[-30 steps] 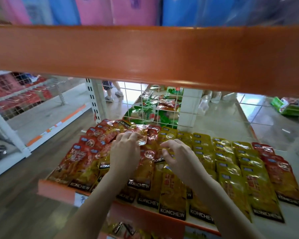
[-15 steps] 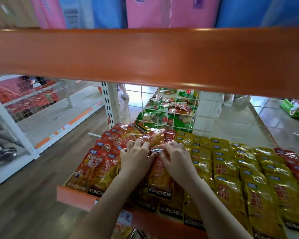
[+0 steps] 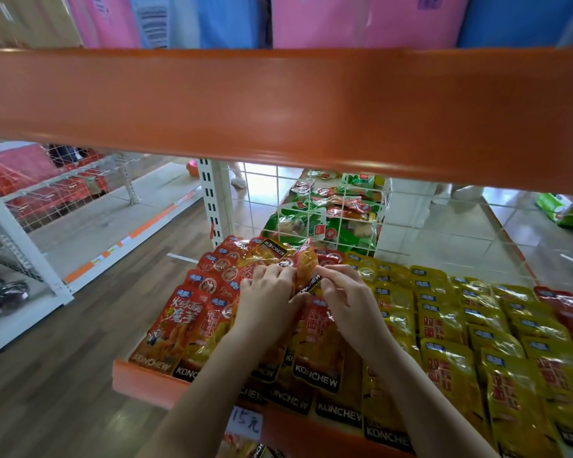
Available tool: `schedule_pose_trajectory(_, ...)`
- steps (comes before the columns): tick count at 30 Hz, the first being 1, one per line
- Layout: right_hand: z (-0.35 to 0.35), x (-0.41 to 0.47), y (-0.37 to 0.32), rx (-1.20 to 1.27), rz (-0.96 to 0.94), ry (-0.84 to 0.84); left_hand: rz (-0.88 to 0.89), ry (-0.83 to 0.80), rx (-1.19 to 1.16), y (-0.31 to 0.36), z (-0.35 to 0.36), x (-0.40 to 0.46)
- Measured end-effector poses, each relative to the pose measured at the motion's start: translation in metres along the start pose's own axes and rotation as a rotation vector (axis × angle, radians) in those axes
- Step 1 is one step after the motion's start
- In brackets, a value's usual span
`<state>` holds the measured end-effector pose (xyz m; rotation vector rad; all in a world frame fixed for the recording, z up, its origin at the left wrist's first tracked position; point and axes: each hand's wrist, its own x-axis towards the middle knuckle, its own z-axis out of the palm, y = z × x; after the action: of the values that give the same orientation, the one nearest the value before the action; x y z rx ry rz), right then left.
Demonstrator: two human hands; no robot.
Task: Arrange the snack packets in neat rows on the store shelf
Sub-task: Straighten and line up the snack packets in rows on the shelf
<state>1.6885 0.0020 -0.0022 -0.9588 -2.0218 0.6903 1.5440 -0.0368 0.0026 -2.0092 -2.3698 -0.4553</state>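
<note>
From the head camera we see both hands meeting at the centre of the frame over a shelf of snack packets. Our left hand (image 3: 267, 300) curls its fingers round the left edge of a raised packet (image 3: 306, 271), and our right hand (image 3: 346, 297) pinches the same packet's lower right edge near its black KONCHEW band, forefinger and thumb closed on it. The packet stands tilted up above the others, its top toward the wire mesh divider (image 3: 311, 206) behind.

Below and left of the hands lie the red packets (image 3: 182, 320), overlapping in rows that run toward the frame's lower left. To the right, the yellow packets (image 3: 444, 328) fill the lower right in tidy overlapping rows, with a few more red ones at the far right edge. The shelf's orange front lip (image 3: 136, 375) carries a handwritten price tag (image 3: 245, 421) at bottom centre. An orange beam (image 3: 278, 107) crosses the upper frame, with pink and blue packages (image 3: 311, 21) above it.
</note>
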Motion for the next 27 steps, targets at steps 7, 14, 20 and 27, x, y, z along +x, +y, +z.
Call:
schedule_pose_trajectory(7,-0.004,-0.002,0.001,0.163,0.109,0.000,0.102,0.218,-0.057,0.019,0.008,0.003)
schedule_pose_trajectory(14,-0.007,0.007,0.006,0.691,0.444,0.044,0.209,0.406,-0.142,0.024,0.005,-0.001)
schedule_pose_trajectory(20,-0.022,0.008,-0.001,1.015,0.574,-0.015,0.514,0.464,-0.167,0.037,0.005,-0.009)
schedule_pose_trajectory(27,-0.051,0.004,0.005,0.778,0.624,0.139,0.465,0.445,-0.482,0.059,0.005,-0.016)
